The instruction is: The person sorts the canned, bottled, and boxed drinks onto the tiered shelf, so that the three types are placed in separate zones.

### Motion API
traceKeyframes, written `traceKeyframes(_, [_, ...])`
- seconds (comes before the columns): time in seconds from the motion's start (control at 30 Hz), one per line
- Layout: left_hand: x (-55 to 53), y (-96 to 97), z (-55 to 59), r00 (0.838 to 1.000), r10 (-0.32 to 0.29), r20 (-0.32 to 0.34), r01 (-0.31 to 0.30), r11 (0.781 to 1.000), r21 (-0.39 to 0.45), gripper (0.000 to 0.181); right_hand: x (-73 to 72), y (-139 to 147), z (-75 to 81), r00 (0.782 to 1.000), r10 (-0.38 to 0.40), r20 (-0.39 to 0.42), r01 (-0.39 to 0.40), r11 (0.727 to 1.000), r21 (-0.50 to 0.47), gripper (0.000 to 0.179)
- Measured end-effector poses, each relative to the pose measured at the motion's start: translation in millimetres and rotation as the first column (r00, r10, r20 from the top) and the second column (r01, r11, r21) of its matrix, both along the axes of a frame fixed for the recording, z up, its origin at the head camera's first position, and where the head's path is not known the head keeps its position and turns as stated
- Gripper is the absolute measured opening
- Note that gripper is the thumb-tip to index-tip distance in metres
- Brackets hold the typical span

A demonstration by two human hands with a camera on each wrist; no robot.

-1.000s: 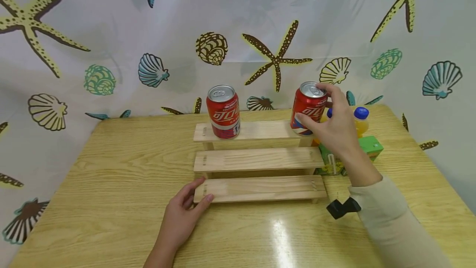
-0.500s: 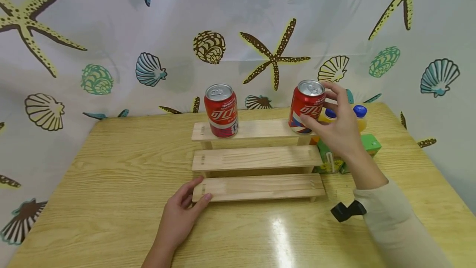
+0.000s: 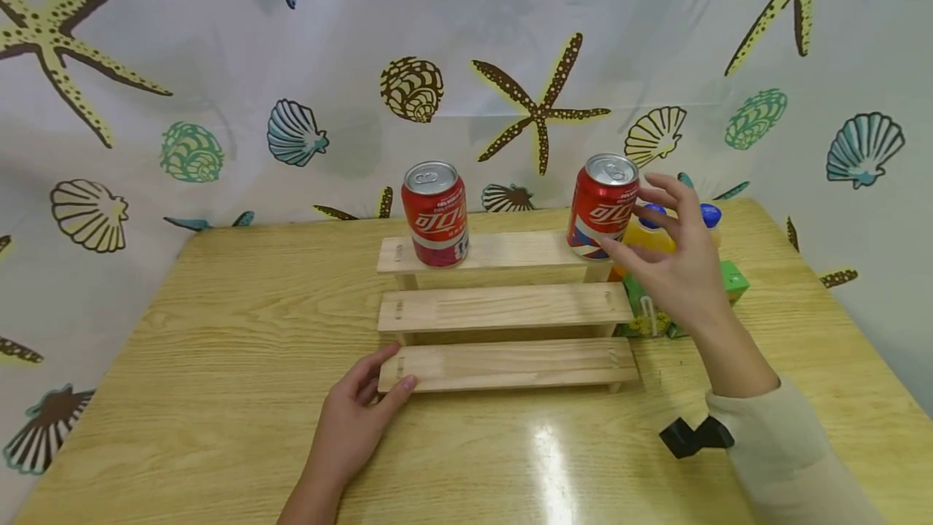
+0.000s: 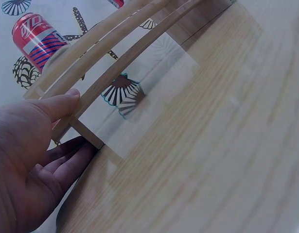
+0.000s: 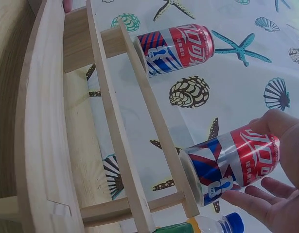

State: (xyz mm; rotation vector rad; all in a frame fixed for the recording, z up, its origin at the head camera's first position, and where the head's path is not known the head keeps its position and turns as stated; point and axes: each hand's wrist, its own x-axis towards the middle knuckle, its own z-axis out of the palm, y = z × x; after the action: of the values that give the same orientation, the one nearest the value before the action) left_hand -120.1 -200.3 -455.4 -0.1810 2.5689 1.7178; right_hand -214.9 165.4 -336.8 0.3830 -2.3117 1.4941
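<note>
A wooden three-tier rack [image 3: 503,306] stands on the table. My left hand [image 3: 355,420] holds the left end of its lowest step, thumb on top and the other fingers around the end and below, as the left wrist view shows. On the top step sit two upright red soda cans: the left can [image 3: 436,217] near the left end, the right can [image 3: 602,209] near the right end. My right hand [image 3: 681,266] is beside the right can, fingers spread and loosely bent, with fingertips right at its side. In the right wrist view this can [image 5: 232,162] shows between thumb and fingers.
Behind the right hand, right of the rack, are juice bottles with blue caps [image 3: 711,215] and green drink cartons [image 3: 733,280], partly hidden. A patterned curtain [image 3: 350,39] hangs behind the wooden table [image 3: 219,395].
My right hand has loosened from the right can: its fingers have come off the lid and spread, and the hand has shifted slightly right. The left hand keeps its hold on the rack.
</note>
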Motion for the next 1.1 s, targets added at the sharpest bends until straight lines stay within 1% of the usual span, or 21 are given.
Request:
traceKeyframes(0.17, [-1.0, 1.3, -0.4, 1.0, 0.002, 0.001, -0.002, 1.0, -0.019, 0.062, 11.5, 4, -3.5, 1.0, -0.007, 0.02, 0.007, 1.0, -0.009, 0.08])
traceKeyframes(0.43, [-1.2, -1.2, -2.3, 1.0, 0.008, 0.007, -0.008, 1.0, -0.023, 0.063, 26.8, -1, -11.3, 1.0, 0.004, 0.003, -0.004, 0.999, -0.051, 0.081])
traceKeyframes(0.7, [-1.1, 0.3, -3.9, 1.0, 0.004, 0.001, -0.004, 1.0, -0.014, 0.064, 34.0, -2, -18.0, 1.0, 0.022, 0.003, -0.022, 0.998, -0.065, 0.079])
traceKeyframes(0.83, [-1.8, -0.2, -3.1, 1.0, 0.004, -0.005, -0.004, 1.0, -0.019, 0.064, 34.8, 2, -18.7, 0.999, 0.035, 0.004, -0.035, 0.999, -0.011, 0.071])
traceKeyframes(0.97, [-2.1, 0.3, -2.4, 1.0, 0.006, -0.005, -0.006, 1.0, -0.015, 0.062, 35.3, 9, -19.4, 0.998, 0.054, 0.011, -0.054, 0.996, 0.064, 0.061])
traceKeyframes(1.1, [-1.1, 0.4, -1.1, 1.0, 0.004, 0.009, -0.004, 1.0, -0.021, 0.062, 35.3, 15, -20.6, 0.998, 0.066, 0.017, -0.067, 0.994, 0.089, 0.057])
